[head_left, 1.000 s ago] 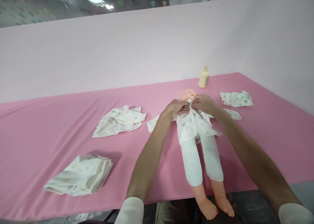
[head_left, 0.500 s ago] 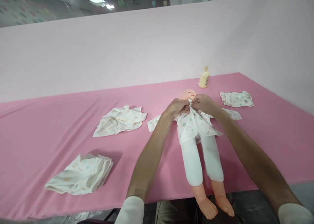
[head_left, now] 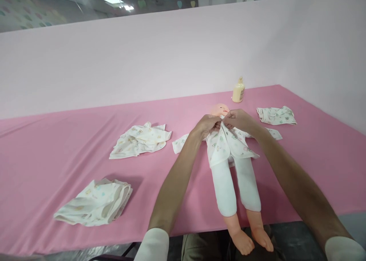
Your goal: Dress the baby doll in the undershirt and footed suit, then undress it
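A baby doll (head_left: pixel 220 109) lies on its back on the pink table (head_left: pixel 57 150), legs in white trousers (head_left: pixel 224 186) hanging over the near edge. It wears a white printed shirt (head_left: pixel 225 146). My left hand (head_left: pixel 206 125) and my right hand (head_left: pixel 238 120) meet at the doll's chest just below the chin. Both pinch the shirt's front edges near the collar, fingers closed on the cloth.
A crumpled printed garment (head_left: pixel 140 139) lies left of the doll and a folded one (head_left: pixel 94 202) sits near the front edge. Another small garment (head_left: pixel 276 115) lies at the right. A cream bottle (head_left: pixel 238 90) stands by the back wall.
Nothing much: both hands stay pinched on the shirt at the doll's chest, with only a slight shift of the fingers.
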A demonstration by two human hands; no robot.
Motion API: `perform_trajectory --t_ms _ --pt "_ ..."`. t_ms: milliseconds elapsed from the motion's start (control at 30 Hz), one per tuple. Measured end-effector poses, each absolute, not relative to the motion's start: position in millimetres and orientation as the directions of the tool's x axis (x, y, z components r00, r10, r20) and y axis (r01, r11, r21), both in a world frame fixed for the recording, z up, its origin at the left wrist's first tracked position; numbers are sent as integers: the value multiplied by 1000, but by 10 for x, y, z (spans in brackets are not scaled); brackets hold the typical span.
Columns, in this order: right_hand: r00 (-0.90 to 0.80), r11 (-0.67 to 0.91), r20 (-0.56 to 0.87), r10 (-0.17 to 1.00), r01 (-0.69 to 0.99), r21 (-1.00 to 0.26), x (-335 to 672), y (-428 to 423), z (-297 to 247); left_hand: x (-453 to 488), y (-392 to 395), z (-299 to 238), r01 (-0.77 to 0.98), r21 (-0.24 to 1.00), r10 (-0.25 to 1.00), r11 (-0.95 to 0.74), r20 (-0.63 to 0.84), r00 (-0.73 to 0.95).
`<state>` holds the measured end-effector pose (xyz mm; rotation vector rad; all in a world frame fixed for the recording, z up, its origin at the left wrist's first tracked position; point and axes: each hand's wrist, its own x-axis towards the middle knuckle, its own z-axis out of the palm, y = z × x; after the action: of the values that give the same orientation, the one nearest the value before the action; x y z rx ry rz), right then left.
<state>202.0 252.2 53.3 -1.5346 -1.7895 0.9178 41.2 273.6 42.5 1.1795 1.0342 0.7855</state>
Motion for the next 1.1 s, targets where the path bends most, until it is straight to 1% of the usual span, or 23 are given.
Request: perform_trajectory --t_ms 133,267,367,467,533,600,633,700,800,867,967,1033,1100 --pt "-149 121 40 988 586 -801 2036 2544 509 398 2714 450 23 974 902 225 -217 373" --pt "-137 122 39 990 669 -733 2017 2541 518 401 2700 467 40 971 900 234 -232 368" --pt "-131 161 94 987 765 -624 1957 2503 540 417 2700 457 56 973 911 225 -231 343" --pt "-163 214 148 975 861 -461 1883 2453 544 428 2721 426 48 976 916 214 -217 339" --pt "-207 255 166 964 897 -362 1849 2423 542 423 2741 404 27 978 912 207 -203 357" --pt "-248 290 168 954 903 -317 1836 2389 553 404 2757 397 15 979 906 202 -193 377" --pt "-256 295 157 954 899 -323 1838 2370 567 388 2761 402 19 980 903 198 -190 386" --pt "-246 273 119 962 890 -366 1855 2323 609 352 2753 431 66 982 897 178 -190 400" --pt "-208 214 59 976 891 -400 1897 2251 683 307 2700 510 231 969 900 87 -176 399" --pt "-218 205 7 976 903 -379 1915 2217 716 301 2645 561 358 934 894 -4 -157 420" --pt "-288 253 -76 955 919 -303 1903 2192 725 322 2570 602 495 863 870 -99 -166 464" --pt "-327 290 -115 938 922 -257 1874 2167 712 341 2541 605 544 831 872 -112 -181 455" --pt "-332 299 -119 936 926 -233 1843 2111 694 354 2530 600 564 819 880 -107 -186 437"
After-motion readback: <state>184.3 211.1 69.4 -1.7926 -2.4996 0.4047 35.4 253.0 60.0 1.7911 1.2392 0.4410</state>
